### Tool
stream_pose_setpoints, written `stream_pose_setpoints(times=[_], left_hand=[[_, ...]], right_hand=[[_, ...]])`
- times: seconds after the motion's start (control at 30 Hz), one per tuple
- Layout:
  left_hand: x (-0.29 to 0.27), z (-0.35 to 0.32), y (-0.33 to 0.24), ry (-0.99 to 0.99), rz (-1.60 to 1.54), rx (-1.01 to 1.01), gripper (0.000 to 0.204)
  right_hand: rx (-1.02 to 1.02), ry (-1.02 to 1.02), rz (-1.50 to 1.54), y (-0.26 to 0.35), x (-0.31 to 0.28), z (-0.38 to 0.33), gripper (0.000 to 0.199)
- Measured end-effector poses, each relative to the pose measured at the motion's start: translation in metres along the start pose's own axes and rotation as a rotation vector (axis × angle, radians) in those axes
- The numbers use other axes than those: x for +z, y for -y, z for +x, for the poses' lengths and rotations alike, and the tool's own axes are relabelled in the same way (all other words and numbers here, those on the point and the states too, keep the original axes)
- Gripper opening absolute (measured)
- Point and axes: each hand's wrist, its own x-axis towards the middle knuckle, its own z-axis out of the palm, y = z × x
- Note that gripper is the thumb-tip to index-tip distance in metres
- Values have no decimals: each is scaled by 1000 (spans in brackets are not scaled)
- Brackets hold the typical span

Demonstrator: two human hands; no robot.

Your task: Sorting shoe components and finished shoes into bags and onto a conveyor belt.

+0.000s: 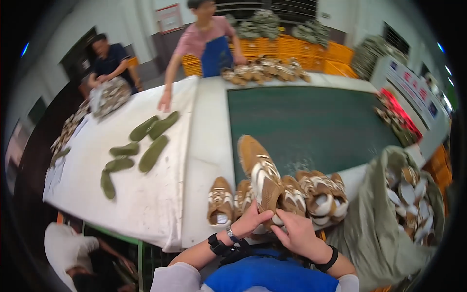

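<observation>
A brown and white sneaker (262, 173) is held up in front of me, toe pointing away and its heel end toward me. My left hand (253, 220) grips the heel from the left, thumb pressed on its rim. From the other side my right hand (296, 233) closes on the same heel, its thumb close to the left one. Just beyond my hands, a row of similar sneakers (220, 199) stands along the white table edge, several of them right of the held one (323, 194). The fingers under the shoe are hidden.
Green insoles (153, 153) lie on the white cloth-covered table (165, 204) at left. A dark green conveyor belt (306, 126) runs beyond the sneakers. An open sack (365, 238) of shoe parts stands at right. Across, a co-worker's hand (165, 100) reaches over the cloth.
</observation>
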Motion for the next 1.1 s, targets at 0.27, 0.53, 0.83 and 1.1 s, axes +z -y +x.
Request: stream_pose_setpoints(times=[0.27,0.53,0.83,1.1], left_hand=[[-108,-92,-16,-429,-526,54,52],[-197,-76,-3,-359,-717,20,64],[-379,88,-28,-1018,-305,-17,42],[-405,48,-20,-1115,893,148,35]], right_hand=[[124,214,262,0,7,8,36],[562,-26,242,-17,16,-34,26],[655,24,164,8,36,-11,21],[706,203,107,11,54,16,25]])
